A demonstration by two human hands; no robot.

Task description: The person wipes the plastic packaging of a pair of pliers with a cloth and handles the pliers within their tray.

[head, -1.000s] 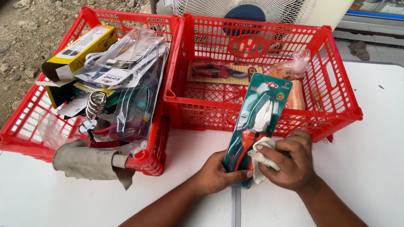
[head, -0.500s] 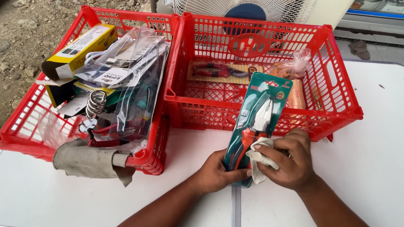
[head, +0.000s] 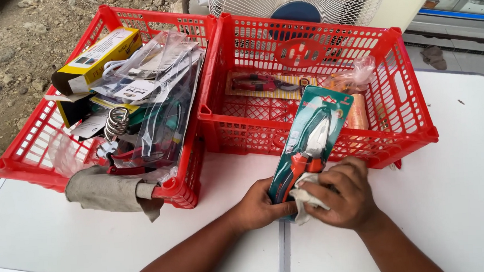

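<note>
At the centre of the frame a long green card package [head: 312, 140] with pliers under clear plastic stands tilted, its top leaning toward the upper right. At upper left a yellow and black box [head: 96, 60] lies slanted on a heap of clear plastic packets [head: 161, 96], several with white labels [head: 133, 91]. Right of them, in the upper middle, a flat yellow card package [head: 261, 85] with a red-handled tool lies level. A crumpled clear bag [head: 356, 74] sits just right of it.

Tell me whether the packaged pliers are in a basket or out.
Out. The packaged pliers are held above the white table by both hands, in front of the right red basket.
</note>
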